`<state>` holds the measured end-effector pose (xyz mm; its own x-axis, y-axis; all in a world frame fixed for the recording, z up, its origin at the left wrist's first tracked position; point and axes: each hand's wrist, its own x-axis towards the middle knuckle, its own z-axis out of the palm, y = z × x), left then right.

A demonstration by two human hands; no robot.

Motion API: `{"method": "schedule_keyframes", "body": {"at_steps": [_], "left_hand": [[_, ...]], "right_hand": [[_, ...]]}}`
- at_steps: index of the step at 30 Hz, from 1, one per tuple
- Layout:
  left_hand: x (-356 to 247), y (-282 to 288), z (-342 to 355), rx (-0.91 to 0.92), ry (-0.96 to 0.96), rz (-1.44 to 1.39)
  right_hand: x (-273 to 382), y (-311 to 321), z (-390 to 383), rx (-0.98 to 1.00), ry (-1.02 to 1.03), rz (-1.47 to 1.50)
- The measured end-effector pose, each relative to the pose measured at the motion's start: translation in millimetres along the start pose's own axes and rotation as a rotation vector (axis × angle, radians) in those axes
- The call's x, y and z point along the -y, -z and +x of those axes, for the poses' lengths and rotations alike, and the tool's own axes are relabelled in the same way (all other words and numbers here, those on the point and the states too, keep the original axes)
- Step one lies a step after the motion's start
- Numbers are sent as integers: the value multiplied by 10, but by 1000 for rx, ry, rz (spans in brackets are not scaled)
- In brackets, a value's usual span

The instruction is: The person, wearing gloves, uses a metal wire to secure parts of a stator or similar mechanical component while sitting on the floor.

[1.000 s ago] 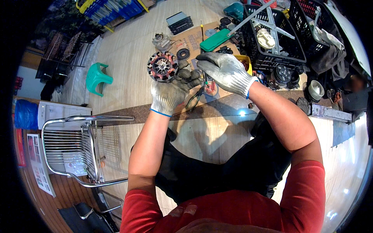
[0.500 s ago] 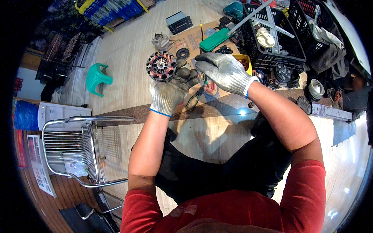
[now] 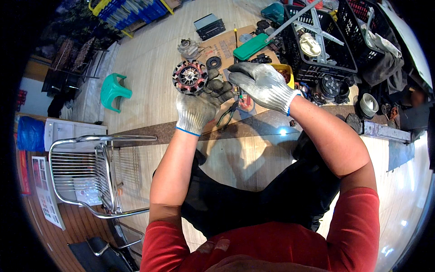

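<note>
A round motor part, dark with copper-red segments about a spoked metal centre, is held up by my left hand. That hand wears a white knit glove with a dark coated palm, and its fingers curl beside the part. To the right, my right hand in a matching glove has its fingers pressed together, their tips pointing left towards the left fingers. Whatever those tips may hold is hidden. Below the left fingers lie dark-handled pliers. A black ring rests just beyond the motor part.
Cardboard under the tools bears a metal housing and a green-ended tool. Black crates with parts stand at the right, near a yellow tray. Leftward are a green stool and a metal chair.
The motor part in my left hand has shifted slightly right and turned a little. My right hand has barely moved.
</note>
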<state>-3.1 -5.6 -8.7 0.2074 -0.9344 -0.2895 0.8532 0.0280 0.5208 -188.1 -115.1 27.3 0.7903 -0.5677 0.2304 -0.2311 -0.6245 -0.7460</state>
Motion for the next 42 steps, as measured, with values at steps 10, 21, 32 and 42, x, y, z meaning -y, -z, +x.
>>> {"method": "schedule_keyframes", "body": {"at_steps": [10,21,32,42], "left_hand": [[12,-86,-37,-72,41,26],[10,5,11,-7,70,53],[-9,3,26,-86,76,66],[-4,209,90,137,232,59]], "right_hand": [[89,40,-11,37,-95,15],[95,26,-4,43,-120,4],[60,-26,-17,-22,-51,-11],[167,-10,-31,-126,-19,-95]]}}
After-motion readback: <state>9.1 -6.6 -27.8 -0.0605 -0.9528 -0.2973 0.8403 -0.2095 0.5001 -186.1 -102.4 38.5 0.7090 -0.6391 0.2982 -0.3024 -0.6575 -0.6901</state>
